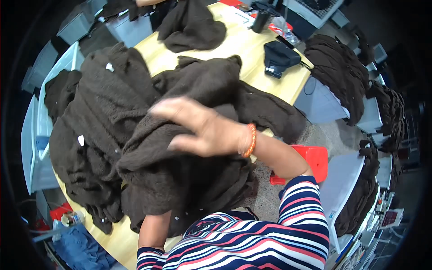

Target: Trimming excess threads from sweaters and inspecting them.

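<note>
Right hand (204, 130) spread over brown fleece (150, 155), left hand hidden, grip unclear, pale wooden table (252, 63), grey bins (315, 101)

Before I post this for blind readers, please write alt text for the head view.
A blurred right hand, fingers apart, is over dark brown cloth heaped on a pale table; the left hand is hidden where its forearm meets the cloth. Bins with similar cloth stand at right.

Beneath the right grip (204, 129) spreads a pale-yellow, wood-grained tabletop (252, 58); a speckled grey floor (327, 135) and a glossy red plastic stool (317, 162) show to the grip's right.
</note>
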A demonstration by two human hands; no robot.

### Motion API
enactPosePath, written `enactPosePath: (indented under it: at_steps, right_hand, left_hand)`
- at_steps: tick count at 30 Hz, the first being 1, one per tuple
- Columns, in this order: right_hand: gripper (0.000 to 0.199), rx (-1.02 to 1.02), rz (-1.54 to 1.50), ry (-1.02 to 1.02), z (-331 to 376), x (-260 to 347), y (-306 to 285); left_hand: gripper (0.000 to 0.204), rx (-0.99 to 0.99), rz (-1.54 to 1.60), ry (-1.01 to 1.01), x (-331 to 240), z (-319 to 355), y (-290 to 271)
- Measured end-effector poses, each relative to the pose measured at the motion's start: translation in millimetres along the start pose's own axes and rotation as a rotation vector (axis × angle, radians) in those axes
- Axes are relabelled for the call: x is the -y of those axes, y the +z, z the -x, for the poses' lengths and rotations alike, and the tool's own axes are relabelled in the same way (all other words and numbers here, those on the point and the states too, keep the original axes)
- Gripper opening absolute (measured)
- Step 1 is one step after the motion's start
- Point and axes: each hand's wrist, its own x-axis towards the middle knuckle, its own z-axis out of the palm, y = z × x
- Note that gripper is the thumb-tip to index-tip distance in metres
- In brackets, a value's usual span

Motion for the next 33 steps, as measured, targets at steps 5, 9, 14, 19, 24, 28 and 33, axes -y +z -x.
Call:
enactPosePath:
  at_steps: [5, 9, 14, 19, 24, 28, 33]
  right_hand:
    - [0.079, 0.234, 0.297, 0.511, 83.0, -76.3, 5.7]
    - [0.093, 0.327, 0.372, 0.443, 97.9, -47.0, 40.5]
    - [0.054, 0.305, 0.244, 0.656, 82.8, -85.9, 29.1]
    - [0.055, -0.606, 0.253, 0.444, 82.2, -83.9, -69.3]
    - [0.05, -0.517, 0.694, 0.594, 173.1, -76.7, -152.5]
    - [0.048, 0.038, 0.904, 1.255, 275.7, -83.9, -141.4]
    - [0.072, 0.154, 0.636, 1.046, 246.3, -56.1, -66.9]
  left_hand:
    - [0.058, -0.005, 0.749, -0.467, 84.4, 114.6, -13.0]
    - [0.059, -0.098, 1.225, -0.75, 108.9, 173.9, -10.3]
    - [0.051, -0.209, 1.846, -0.875, 106.4, 191.7, -2.9]
    - [0.045, -0.002, 1.521, -0.627, 118.3, 183.9, 3.7]
    - [0.043, 0.429, 1.098, -0.352, 92.0, 164.6, 1.2]
    - [0.062, 0.585, 0.844, -0.047, 71.3, 140.4, 6.2]
    - [0.051, 0.799, 0.472, -0.033, 62.4, 142.5, 20.5]
